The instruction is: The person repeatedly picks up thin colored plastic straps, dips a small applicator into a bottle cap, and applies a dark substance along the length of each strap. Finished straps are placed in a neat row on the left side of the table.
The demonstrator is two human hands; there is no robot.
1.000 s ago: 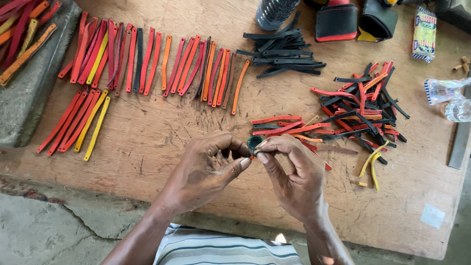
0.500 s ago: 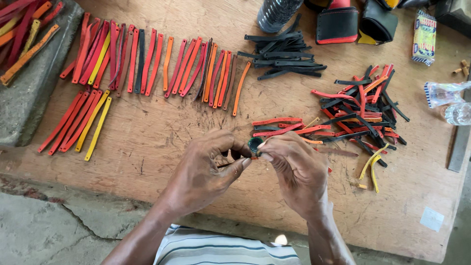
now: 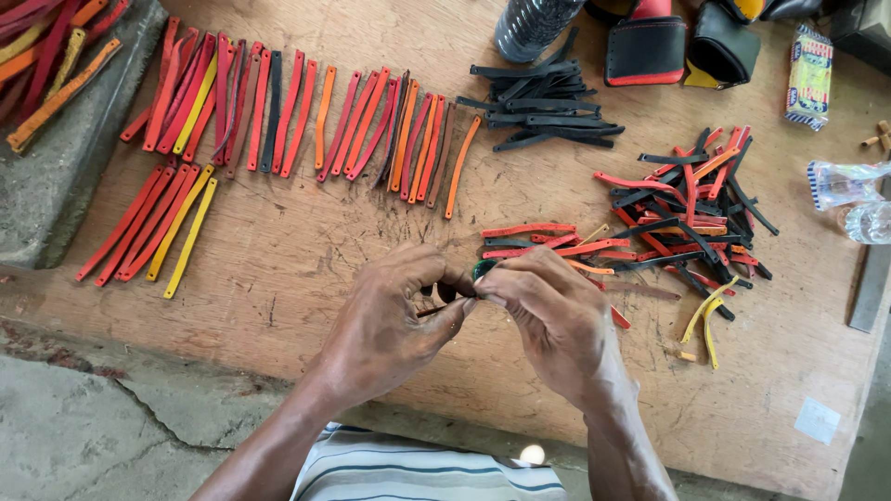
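My left hand point(image 3: 390, 320) and my right hand point(image 3: 552, 320) meet fingertip to fingertip over the front middle of the wooden board point(image 3: 278, 269). Between them they pinch a small dark piece with a green edge point(image 3: 483, 270), mostly hidden by the fingers. A thin dark strip end point(image 3: 429, 312) pokes out under my left fingers. Just behind my right hand lies a short row of red strips point(image 3: 529, 239).
Rows of red, orange and yellow strips point(image 3: 306, 121) lie at the back left, black strips point(image 3: 538, 107) at the back middle, a mixed tangle of strips point(image 3: 691, 218) at the right. A grey stone block point(image 3: 65, 176) sits left; a bottle point(image 3: 534, 23), pouches point(image 3: 645, 46) and a packet point(image 3: 809, 74) stand behind.
Both hands stay together on the small piece, with the fingers shifting slightly. The view has moved a little, nothing else on the board has changed.
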